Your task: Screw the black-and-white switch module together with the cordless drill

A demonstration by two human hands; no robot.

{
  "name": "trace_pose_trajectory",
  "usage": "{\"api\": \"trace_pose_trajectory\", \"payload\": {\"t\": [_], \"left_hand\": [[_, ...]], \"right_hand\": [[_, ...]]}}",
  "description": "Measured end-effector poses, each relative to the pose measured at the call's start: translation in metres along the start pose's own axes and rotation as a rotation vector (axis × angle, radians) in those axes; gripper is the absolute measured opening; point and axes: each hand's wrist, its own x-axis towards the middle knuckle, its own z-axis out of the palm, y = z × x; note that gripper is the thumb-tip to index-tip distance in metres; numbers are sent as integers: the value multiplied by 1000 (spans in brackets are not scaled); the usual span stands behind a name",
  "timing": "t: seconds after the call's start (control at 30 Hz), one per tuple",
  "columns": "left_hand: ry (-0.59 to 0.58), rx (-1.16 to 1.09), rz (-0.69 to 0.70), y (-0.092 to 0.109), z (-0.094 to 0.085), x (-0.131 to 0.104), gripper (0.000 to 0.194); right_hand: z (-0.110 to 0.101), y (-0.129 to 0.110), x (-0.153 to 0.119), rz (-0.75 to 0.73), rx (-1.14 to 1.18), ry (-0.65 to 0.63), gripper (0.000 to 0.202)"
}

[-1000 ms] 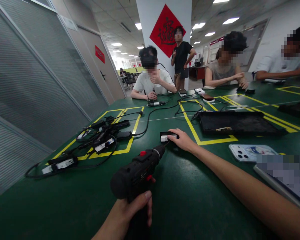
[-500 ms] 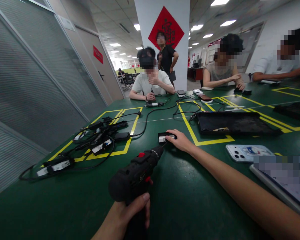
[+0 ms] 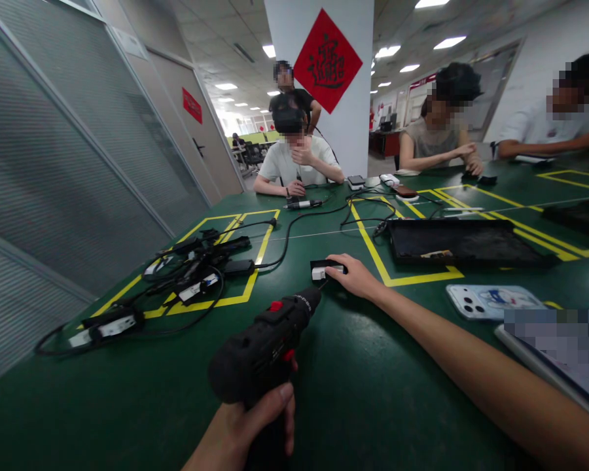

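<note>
My left hand (image 3: 255,418) is wrapped around the handle of a black cordless drill (image 3: 260,347) with red buttons. The drill points forward and slightly right, and its thin bit ends close to a small black-and-white block-like part (image 3: 319,271). Whether the bit touches that part I cannot tell. Closed over the part's right end, my right hand (image 3: 351,276) holds it against the green table (image 3: 353,366). The far side of the part is hidden by my fingers.
Left lies a tangle of black cables and power adapters (image 3: 191,281). A black tray (image 3: 451,243) sits at right, with a phone (image 3: 493,301) and a tablet-like device (image 3: 559,366) nearer. Several people sit or stand beyond, including a person in white (image 3: 299,160) across the table.
The drill's rear has shifted slightly left and down; its bit stays by the part. My right hand stays put. The standing person in the background has moved left.
</note>
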Motion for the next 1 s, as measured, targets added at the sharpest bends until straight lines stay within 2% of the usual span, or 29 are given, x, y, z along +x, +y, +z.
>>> {"api": "trace_pose_trajectory", "payload": {"t": [0.23,0.43,0.6,0.77,1.0], "left_hand": [[27,-22,4,3,5,-1,66],[39,-53,-6,1,4,1,74],[-17,2,-1,0,0,2,62],[13,14,-1,4,2,-2,40],[1,-1,-2,6,3,-3,39]], "right_hand": [[-1,-2,-1,11,13,6,42],[-1,-4,-1,22,28,15,41],[-2,-4,-2,15,22,15,41],[-3,-4,-1,3,16,5,40],[-1,-2,-1,-3,8,9,40]]}}
